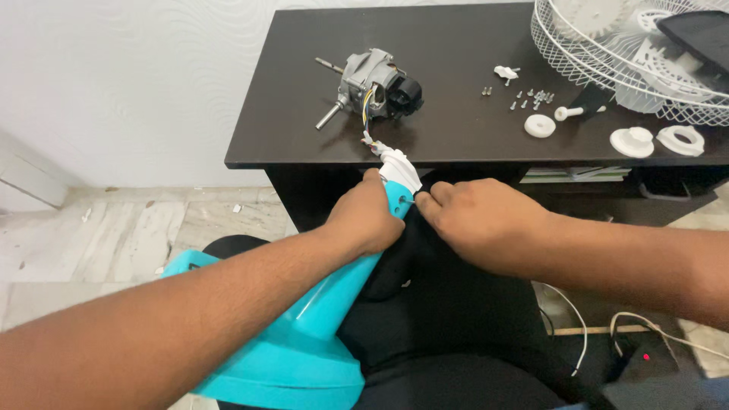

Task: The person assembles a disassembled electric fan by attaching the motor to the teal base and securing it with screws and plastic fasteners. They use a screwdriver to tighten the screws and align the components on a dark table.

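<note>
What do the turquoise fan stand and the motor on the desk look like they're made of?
The turquoise fan stand looks like glossy moulded plastic, given its smooth sheen. The motor looks like bare grey metal with a dull cast finish, steel shafts, and a black, probably plastic, part.

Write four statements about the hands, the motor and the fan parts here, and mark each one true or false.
1. The left hand grips the neck of the turquoise fan stand. True.
2. The electric motor lies in the person's lap. False: it sits on the dark table.
3. The right hand pinches at the top of the stand, beside the white connector piece. True.
4. The wire fan guard stands on the floor. False: it rests on the table's right end.
</note>
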